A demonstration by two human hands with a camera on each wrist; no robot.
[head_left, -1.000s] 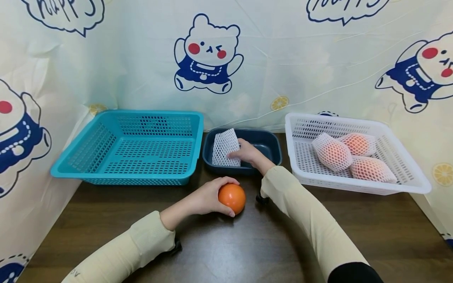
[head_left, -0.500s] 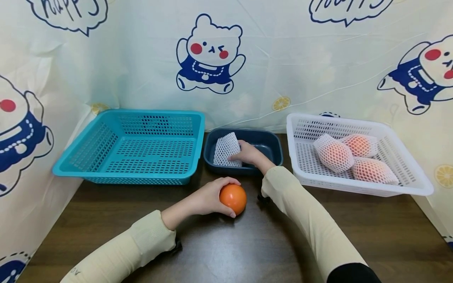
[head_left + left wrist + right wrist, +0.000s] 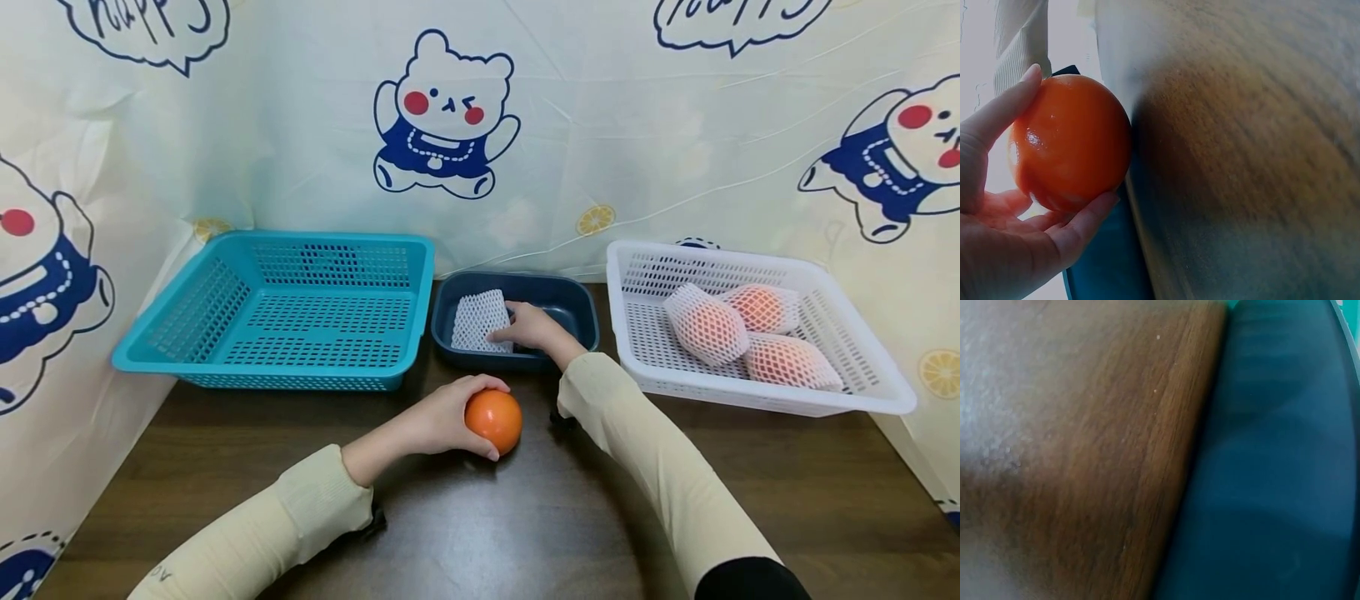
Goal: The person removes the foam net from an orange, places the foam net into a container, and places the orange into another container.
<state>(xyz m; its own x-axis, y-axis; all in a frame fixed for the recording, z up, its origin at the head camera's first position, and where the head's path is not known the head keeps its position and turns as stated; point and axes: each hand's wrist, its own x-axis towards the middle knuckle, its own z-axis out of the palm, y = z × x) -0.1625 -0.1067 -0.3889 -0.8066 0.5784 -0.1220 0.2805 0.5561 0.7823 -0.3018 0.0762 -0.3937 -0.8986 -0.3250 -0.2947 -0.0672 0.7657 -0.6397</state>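
Note:
In the head view, my left hand [image 3: 444,417] grips a round orange fruit [image 3: 493,422] on the table, thumb and fingers around its side. The left wrist view shows this orange fruit [image 3: 1072,144] against the thumb and fingertips. A white foam fruit net [image 3: 480,321] lies in the left part of a dark blue tray [image 3: 577,312]. My right hand [image 3: 536,325] is over the tray with thumb and index finger spread, the thumb over the net's right edge. Some right fingers are hidden. The right wrist view shows only the tray wall [image 3: 1272,475] and table.
A teal basket [image 3: 262,367] stands left of the tray. To its right is a white basket [image 3: 637,379] with 3 reddish fruits [image 3: 705,325] in foam nets. Patterned cloth [image 3: 300,150] hangs behind. The wooden table [image 3: 480,533] extends in front.
The top of the foam net has sunk lower into the tray, while my right hand has shifted only slightly. My left hand keeps its grip on the orange fruit in place.

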